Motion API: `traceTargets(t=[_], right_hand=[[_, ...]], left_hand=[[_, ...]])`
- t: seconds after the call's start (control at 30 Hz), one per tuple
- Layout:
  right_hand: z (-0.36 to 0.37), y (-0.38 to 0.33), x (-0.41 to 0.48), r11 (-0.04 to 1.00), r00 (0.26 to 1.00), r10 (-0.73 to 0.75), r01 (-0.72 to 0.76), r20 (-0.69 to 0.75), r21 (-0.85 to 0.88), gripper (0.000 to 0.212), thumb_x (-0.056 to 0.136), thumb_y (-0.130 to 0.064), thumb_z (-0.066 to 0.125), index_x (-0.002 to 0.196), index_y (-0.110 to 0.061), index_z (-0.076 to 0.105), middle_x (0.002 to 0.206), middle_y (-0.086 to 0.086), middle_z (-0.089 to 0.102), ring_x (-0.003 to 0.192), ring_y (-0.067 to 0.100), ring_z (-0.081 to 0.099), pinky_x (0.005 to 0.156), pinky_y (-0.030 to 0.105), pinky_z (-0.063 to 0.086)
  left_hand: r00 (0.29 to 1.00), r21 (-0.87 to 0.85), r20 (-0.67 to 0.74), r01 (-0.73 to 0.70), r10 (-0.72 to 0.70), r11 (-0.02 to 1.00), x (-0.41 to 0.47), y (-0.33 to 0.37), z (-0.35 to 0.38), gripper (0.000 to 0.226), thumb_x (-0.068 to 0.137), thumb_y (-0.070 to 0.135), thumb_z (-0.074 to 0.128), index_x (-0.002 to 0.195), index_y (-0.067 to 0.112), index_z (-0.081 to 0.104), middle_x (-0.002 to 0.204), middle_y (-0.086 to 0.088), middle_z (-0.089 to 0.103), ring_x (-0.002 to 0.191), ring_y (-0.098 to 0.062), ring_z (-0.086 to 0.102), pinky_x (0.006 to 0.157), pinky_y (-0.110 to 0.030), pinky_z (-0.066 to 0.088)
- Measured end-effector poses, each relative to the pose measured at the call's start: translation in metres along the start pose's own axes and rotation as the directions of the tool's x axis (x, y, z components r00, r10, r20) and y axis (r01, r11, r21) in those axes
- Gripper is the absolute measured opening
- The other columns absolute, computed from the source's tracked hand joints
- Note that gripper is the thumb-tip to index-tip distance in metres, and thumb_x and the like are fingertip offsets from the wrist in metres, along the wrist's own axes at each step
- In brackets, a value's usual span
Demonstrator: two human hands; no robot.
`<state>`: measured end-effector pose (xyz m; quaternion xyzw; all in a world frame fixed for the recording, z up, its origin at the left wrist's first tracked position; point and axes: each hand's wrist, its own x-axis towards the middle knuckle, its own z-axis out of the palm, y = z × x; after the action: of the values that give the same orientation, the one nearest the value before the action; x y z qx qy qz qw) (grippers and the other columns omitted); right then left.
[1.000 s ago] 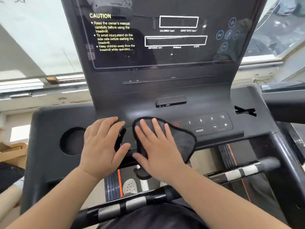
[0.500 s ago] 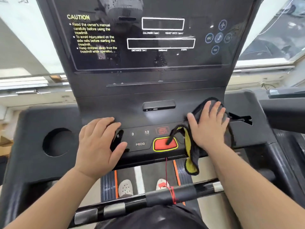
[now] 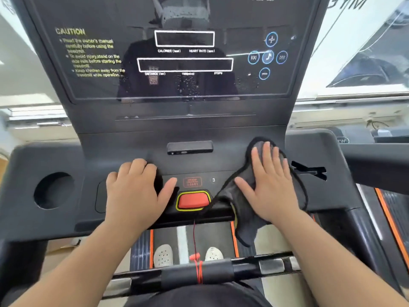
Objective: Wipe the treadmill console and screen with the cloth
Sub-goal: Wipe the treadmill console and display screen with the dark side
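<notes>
The black treadmill console [image 3: 221, 134] fills the view, with its dark glossy screen [image 3: 181, 85] above, speckled with droplets near the lower middle. My right hand [image 3: 272, 182] lies flat, fingers spread, pressing a dark grey cloth [image 3: 239, 209] onto the right part of the button panel. The cloth's lower end hangs over the console's front edge. My left hand [image 3: 135, 191] rests flat on the left part of the panel, holding nothing. Between my hands sit the red safety key pad [image 3: 193, 200] and the stop/start label [image 3: 192, 181].
A round cup holder [image 3: 54, 190] is sunk into the console's left wing. A slot [image 3: 309, 170] cuts the right wing. The front handlebar [image 3: 199, 273] with metal sensor plates and a red cord [image 3: 197, 258] crosses below. My white shoes [image 3: 163, 254] stand on the belt.
My right hand slid the cloth from the panel's middle to its right side, then spread flatter on it. My left hand stayed put. The view tilted up a little.
</notes>
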<state>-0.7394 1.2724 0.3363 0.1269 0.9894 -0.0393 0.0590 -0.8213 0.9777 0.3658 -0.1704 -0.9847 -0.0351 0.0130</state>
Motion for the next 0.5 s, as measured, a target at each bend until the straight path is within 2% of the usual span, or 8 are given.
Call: traceTargets(t=[0.1, 0.17, 0.23, 0.3, 0.37, 0.5], right_hand=[[-0.007, 0.006, 0.024, 0.992, 0.993, 0.119, -0.119, -0.008, 0.042, 0.096, 0.091, -0.076, 0.009, 0.163, -0.015, -0.009, 0.17, 0.018, -0.017, 0.157, 0.039, -0.012, 0.127, 0.058, 0.004], [-0.007, -0.009, 0.031, 0.991, 0.991, 0.128, -0.125, -0.047, 0.052, 0.097, 0.093, -0.075, 0.012, 0.162, -0.01, -0.007, 0.169, 0.021, -0.014, 0.156, 0.043, -0.009, 0.126, 0.06, 0.004], [-0.006, -0.026, 0.027, 0.998, 0.997, -0.041, 0.044, -0.07, 0.035, 0.093, 0.096, -0.072, 0.017, 0.163, -0.01, 0.001, 0.171, 0.017, -0.008, 0.157, 0.043, -0.006, 0.126, 0.061, 0.005], [-0.002, -0.031, 0.02, 0.966, 0.964, -0.259, 0.259, -0.057, 0.005, 0.088, 0.098, -0.07, 0.02, 0.164, -0.015, 0.005, 0.173, 0.009, -0.005, 0.158, 0.036, -0.006, 0.126, 0.06, 0.008], [0.0, -0.023, 0.016, 0.946, 0.946, -0.322, 0.323, -0.045, 0.004, 0.087, 0.099, -0.072, 0.019, 0.165, -0.018, 0.003, 0.173, 0.005, -0.009, 0.159, 0.03, -0.011, 0.127, 0.057, 0.007], [0.001, 0.005, 0.024, 0.987, 0.987, -0.104, 0.119, -0.124, 0.113, 0.092, 0.097, -0.075, 0.014, 0.164, -0.015, -0.006, 0.171, 0.01, -0.018, 0.157, 0.032, -0.018, 0.128, 0.053, -0.002]], left_hand=[[0.999, 0.051, 0.001, 0.034, -0.034, 0.998, 0.001, 0.007, -0.002, 0.061, 0.088, 0.067, 0.036, 0.089, 0.014, 0.066, 0.095, -0.005, 0.06, 0.088, -0.035, 0.059, 0.077, -0.046, 0.044], [0.998, 0.069, -0.005, 0.055, -0.055, 0.996, -0.001, 0.012, -0.003, 0.059, 0.087, 0.066, 0.039, 0.09, 0.014, 0.066, 0.097, -0.005, 0.062, 0.089, -0.034, 0.06, 0.077, -0.047, 0.046], [0.997, 0.088, -0.006, 0.075, -0.075, 0.993, -0.003, 0.018, -0.003, 0.058, 0.085, 0.066, 0.042, 0.092, 0.014, 0.067, 0.1, -0.006, 0.063, 0.091, -0.034, 0.061, 0.079, -0.049, 0.048], [0.995, 0.101, 0.0, 0.103, -0.103, 0.99, -0.002, 0.022, -0.003, 0.061, 0.083, 0.068, 0.042, 0.097, 0.014, 0.067, 0.103, -0.007, 0.064, 0.095, -0.034, 0.061, 0.081, -0.05, 0.048], [0.991, 0.094, -0.006, 0.131, -0.131, 0.987, 0.002, 0.027, -0.008, 0.064, 0.082, 0.068, 0.041, 0.108, 0.016, 0.068, 0.112, -0.007, 0.065, 0.103, -0.036, 0.06, 0.085, -0.052, 0.048], [0.994, 0.06, -0.057, 0.101, -0.098, 0.993, 0.012, 0.044, -0.025, 0.067, 0.084, 0.063, 0.043, 0.127, 0.015, 0.062, 0.133, -0.011, 0.059, 0.119, -0.038, 0.056, 0.094, -0.055, 0.048]])
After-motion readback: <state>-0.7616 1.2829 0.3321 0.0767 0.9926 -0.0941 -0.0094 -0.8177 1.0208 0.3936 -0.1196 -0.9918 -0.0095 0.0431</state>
